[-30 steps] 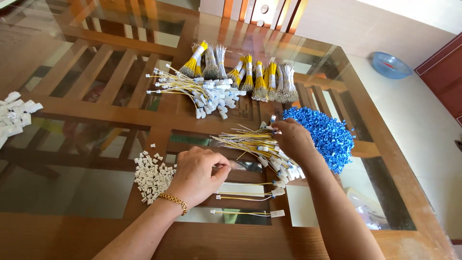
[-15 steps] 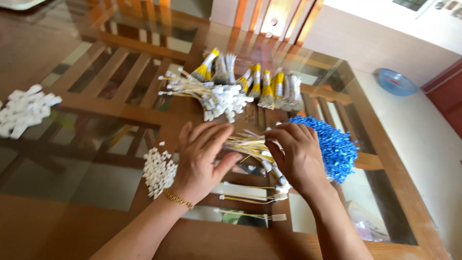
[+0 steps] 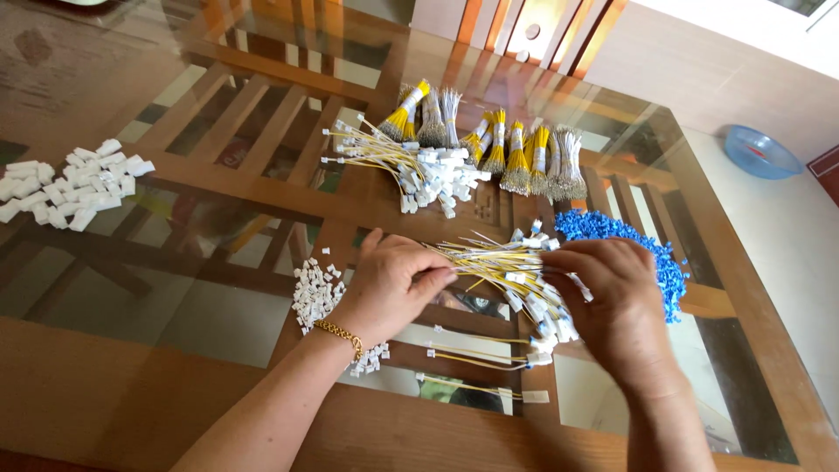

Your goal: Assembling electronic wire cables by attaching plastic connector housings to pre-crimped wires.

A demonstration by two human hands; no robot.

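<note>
A loose fan of thin yellow wires (image 3: 502, 267), each ending in a small white connector, lies on the glass tabletop (image 3: 218, 306) between the two hands, the bare wire ends pointing left and the white plugs bunched toward the near right. The left hand (image 3: 393, 284) rests on the glass with its fingers curled in, thumb and forefinger pressed together on the tips of a few of those wires. The right hand (image 3: 616, 301) arches over the connector end of the same fan, fingers bent and close together and touching the wires; whether it actually pinches one cannot be told, since the fingertips are turned away. A gold bracelet (image 3: 341, 335) circles the left wrist. Just near of the fan, three finished wires (image 3: 476, 358) lie singly and parallel on the glass. To the left of the left hand sits a small heap of white plastic housings (image 3: 316, 293). Right of the right hand, partly hidden by it, is a pile of blue connectors (image 3: 638, 245). Farther off, a larger pile of yellow wires with white plugs (image 3: 419, 166) spreads across the table, and beyond it stand tied bundles of yellow and white wire (image 3: 498, 144) in a row. At the far left lies another heap of bigger white pieces (image 3: 70, 179). A blue bowl (image 3: 759, 151) sits on the floor at the far right.
</note>
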